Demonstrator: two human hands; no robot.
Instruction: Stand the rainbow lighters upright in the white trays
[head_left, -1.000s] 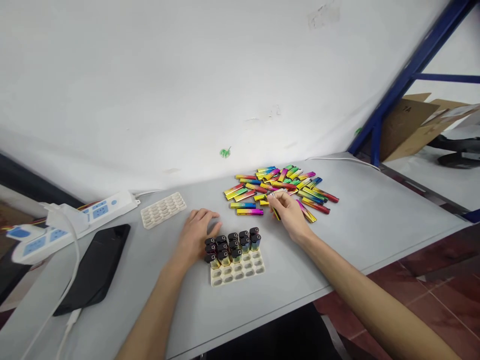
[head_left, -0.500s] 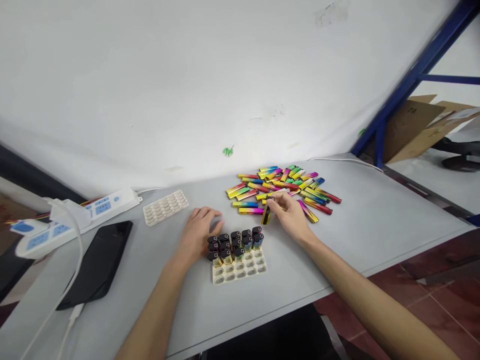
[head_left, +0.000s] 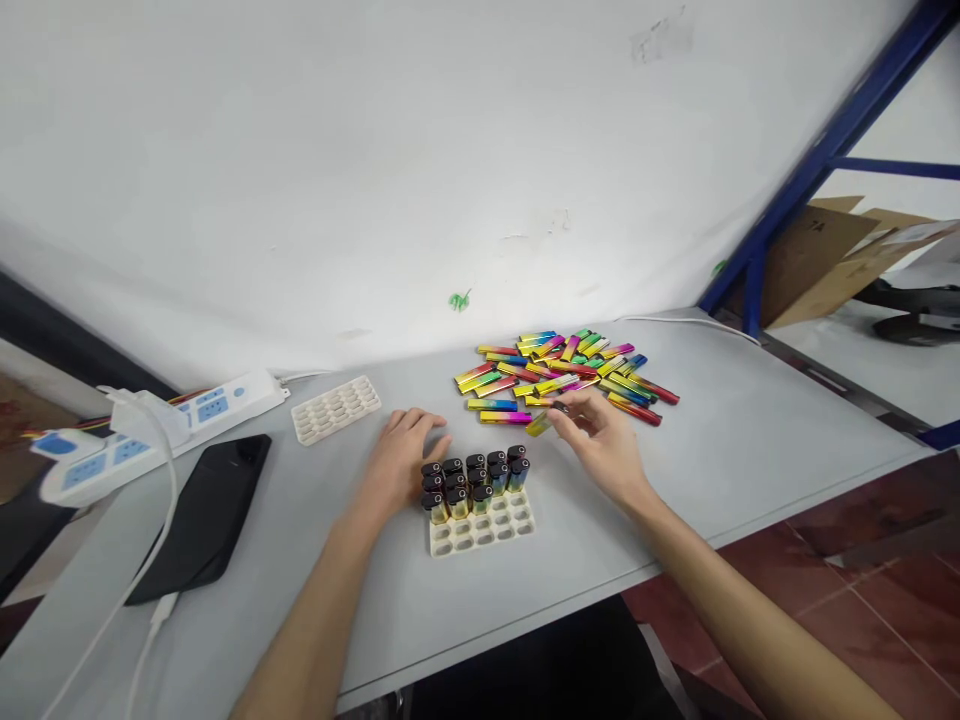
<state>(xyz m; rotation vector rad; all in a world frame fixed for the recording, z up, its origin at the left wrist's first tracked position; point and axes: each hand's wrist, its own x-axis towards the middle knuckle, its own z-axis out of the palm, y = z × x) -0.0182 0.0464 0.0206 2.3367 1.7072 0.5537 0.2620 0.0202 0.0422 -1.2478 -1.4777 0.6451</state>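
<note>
Your right hand (head_left: 600,445): pinching one tilted lighter (head_left: 538,425), near side of the pile (head_left: 574,368); a loose pinch could drop it. Your left hand (head_left: 400,452): empty, at the tray (head_left: 486,530); a bump could jolt it.

There's one camera here, worn on the person's head, looking forward and down over the desk (head_left: 765,400) at the wall (head_left: 480,150) behind it. It sits fairly near: the forearms (head_left: 735,590) run up from the bottom edge and the hands (head_left: 604,447) come mid-view. The view is wide, I'd say, reaching from the power strip (head_left: 259,395) at left to the blue frame (head_left: 802,180) and floor (head_left: 825,590) at right.
</note>
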